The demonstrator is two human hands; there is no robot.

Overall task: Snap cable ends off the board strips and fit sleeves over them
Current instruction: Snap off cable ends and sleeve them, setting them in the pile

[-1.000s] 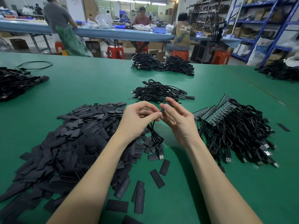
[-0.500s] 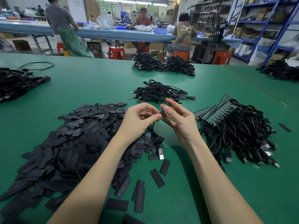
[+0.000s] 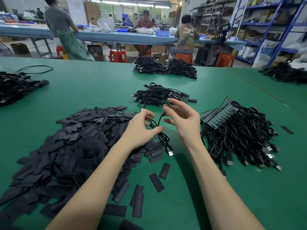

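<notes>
- A heap of flat, matte black sleeves covers the left of the green bench, spilling under the left forearm.
- At right centre, glossy coiled cables lie tangled with green board strips.
- The right hand pinches the sleeved end of a thin black cable between thumb and forefinger, other fingers spread.
- The left hand holds the cable's loop in curled fingers at frame centre.
</notes>
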